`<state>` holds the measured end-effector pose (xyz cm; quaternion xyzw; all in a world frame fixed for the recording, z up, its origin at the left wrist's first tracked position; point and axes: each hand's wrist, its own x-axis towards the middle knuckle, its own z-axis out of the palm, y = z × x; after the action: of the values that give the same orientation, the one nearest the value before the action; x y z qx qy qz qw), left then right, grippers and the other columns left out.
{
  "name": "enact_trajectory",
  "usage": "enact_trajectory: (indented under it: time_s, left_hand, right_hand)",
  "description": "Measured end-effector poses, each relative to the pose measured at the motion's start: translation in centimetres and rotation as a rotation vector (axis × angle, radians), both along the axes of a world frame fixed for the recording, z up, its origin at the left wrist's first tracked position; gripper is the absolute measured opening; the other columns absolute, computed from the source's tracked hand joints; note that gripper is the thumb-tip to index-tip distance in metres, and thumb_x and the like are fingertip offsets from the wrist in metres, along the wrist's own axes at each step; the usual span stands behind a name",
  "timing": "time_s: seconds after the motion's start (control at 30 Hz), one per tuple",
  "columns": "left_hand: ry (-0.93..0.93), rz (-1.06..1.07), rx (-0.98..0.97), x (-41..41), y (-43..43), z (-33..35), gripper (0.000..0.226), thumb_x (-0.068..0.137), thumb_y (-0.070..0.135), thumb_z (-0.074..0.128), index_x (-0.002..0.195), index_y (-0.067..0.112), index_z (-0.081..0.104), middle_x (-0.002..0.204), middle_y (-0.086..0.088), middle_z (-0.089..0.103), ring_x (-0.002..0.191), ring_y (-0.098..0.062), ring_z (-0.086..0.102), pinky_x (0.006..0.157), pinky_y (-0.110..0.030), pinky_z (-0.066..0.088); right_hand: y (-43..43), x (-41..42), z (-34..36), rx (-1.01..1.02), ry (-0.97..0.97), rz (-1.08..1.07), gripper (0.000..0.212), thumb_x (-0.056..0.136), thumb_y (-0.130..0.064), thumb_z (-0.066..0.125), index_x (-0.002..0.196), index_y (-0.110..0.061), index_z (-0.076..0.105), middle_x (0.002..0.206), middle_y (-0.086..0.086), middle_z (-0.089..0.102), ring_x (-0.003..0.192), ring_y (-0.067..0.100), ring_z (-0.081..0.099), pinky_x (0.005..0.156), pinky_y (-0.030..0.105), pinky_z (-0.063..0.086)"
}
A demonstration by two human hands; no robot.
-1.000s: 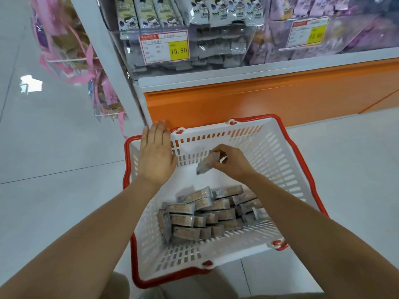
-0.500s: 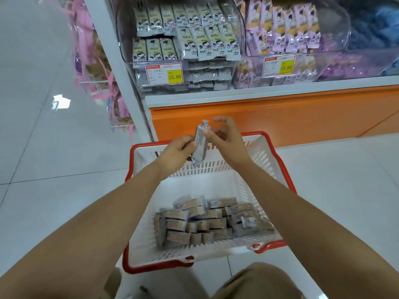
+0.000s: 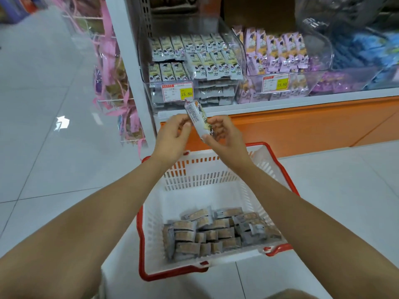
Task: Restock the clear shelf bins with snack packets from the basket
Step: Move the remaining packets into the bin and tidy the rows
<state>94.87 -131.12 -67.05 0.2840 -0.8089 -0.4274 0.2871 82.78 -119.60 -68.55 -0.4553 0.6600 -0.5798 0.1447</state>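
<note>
Vs 1 s ago, the packet (image 3: 197, 119) is lifted clear of the basket (image 3: 288, 180) & is now gripped by both hands: pinched near its top by the left hand (image 3: 172, 134), its lower end curled round by the right hand (image 3: 225, 137); it is held up just short of the clear bin (image 3: 238, 48) ahead, so binning is judged next; spare packets (image 3: 211, 231) lie below the wrists; the price tag (image 3: 177, 91) is read "15.80"; packet print unreadable.

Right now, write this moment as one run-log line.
left hand: pinches snack packet | right hand: grips snack packet | basket: spare packets inside
</note>
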Motion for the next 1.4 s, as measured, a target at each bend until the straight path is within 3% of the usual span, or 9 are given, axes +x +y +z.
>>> enact_trajectory:
  time_s: [0.13,0.27,0.4,0.67,0.83,1.0,1.13,1.27,1.4]
  left_hand:
    - [0.031,0.158,-0.665,0.4,-2.4,1.9,0.039,0.087,0.010,0.049,0.124,0.013,0.059,0.125,-0.006,0.055,0.121,-0.023,0.045,0.104,-0.042,0.036]
    - [-0.211,0.139,-0.843,0.2,-5.1,2.8,0.065,0.088,0.016,0.052,0.150,0.012,0.033,0.158,-0.010,0.028,0.148,-0.028,0.018,0.123,-0.046,0.007]
    - [-0.304,0.064,-0.897,0.2,-6.3,2.1,0.076,0.086,0.016,0.054,0.155,0.009,0.021,0.160,-0.012,0.023,0.149,-0.030,0.015,0.122,-0.050,0.005]
    - [-0.237,0.044,-1.056,-0.2,-8.2,0.2,0.081,0.080,0.013,0.059,0.152,0.002,0.025,0.153,-0.018,0.034,0.143,-0.036,0.028,0.120,-0.053,0.016]
    - [-0.199,0.043,-1.065,-0.6,-8.8,-0.4,0.077,0.080,0.011,0.057,0.151,0.001,0.029,0.153,-0.018,0.035,0.143,-0.035,0.029,0.120,-0.053,0.016]
    - [-0.154,0.045,-1.010,-0.8,-8.4,-0.5,0.078,0.078,0.008,0.059,0.150,0.001,0.031,0.153,-0.017,0.035,0.145,-0.035,0.027,0.121,-0.053,0.012]
    - [-0.129,0.009,-0.945,0.0,-7.8,-0.3,0.083,0.076,0.012,0.056,0.152,0.001,0.026,0.159,-0.015,0.025,0.149,-0.033,0.016,0.122,-0.053,0.007]
    - [-0.065,-0.104,-1.076,0.9,-6.6,-2.2,0.077,0.074,0.011,0.052,0.148,0.001,0.033,0.150,-0.016,0.035,0.142,-0.033,0.027,0.120,-0.052,0.016]
    - [-0.295,-0.276,-1.089,1.0,-5.7,-5.1,0.071,0.077,0.017,0.064,0.144,0.007,0.042,0.147,-0.014,0.044,0.138,-0.033,0.035,0.119,-0.045,0.015]
  right_hand:
    - [-1.4,-0.1,2.8,-0.087,0.114,-0.098,0.029,0.087,-0.013,0.070,0.113,-0.012,0.057,0.091,-0.002,0.061,0.075,0.009,0.055,0.067,0.023,0.048]
    - [-3.6,-0.7,5.5,-0.129,0.279,-0.228,0.026,0.086,-0.015,0.068,0.111,-0.011,0.061,0.087,-0.007,0.054,0.074,0.009,0.048,0.066,0.025,0.044]
    - [-6.3,-0.8,7.6,-0.064,0.407,-0.312,0.022,0.087,-0.022,0.066,0.108,-0.017,0.063,0.085,-0.004,0.055,0.077,0.011,0.048,0.066,0.025,0.043]
    - [-12.1,-0.6,8.4,0.072,0.636,-0.512,0.019,0.086,-0.033,0.063,0.101,-0.022,0.067,0.085,-0.012,0.049,0.086,0.010,0.044,0.081,0.037,0.043]
    - [-13.5,-1.0,7.8,0.132,0.653,-0.610,0.026,0.086,-0.039,0.067,0.104,-0.023,0.074,0.090,-0.001,0.050,0.096,0.018,0.045,0.087,0.039,0.040]
    - [-13.1,-1.1,7.8,0.195,0.658,-0.531,0.035,0.089,-0.049,0.062,0.115,-0.028,0.072,0.094,-0.002,0.043,0.099,0.019,0.041,0.091,0.041,0.040]
    - [-10.1,-0.4,7.1,0.071,0.645,-0.447,0.034,0.093,-0.041,0.055,0.122,-0.025,0.064,0.103,-0.002,0.054,0.104,0.019,0.048,0.091,0.036,0.041]
    - [-6.0,0.1,4.4,-0.053,0.612,-0.429,0.021,0.094,-0.021,0.059,0.112,-0.014,0.066,0.094,-0.003,0.059,0.091,0.014,0.054,0.081,0.035,0.045]
    - [-2.3,-0.1,-1.1,0.083,0.523,-0.384,0.020,0.092,-0.020,0.058,0.110,-0.012,0.066,0.091,0.000,0.060,0.084,0.014,0.054,0.074,0.032,0.048]
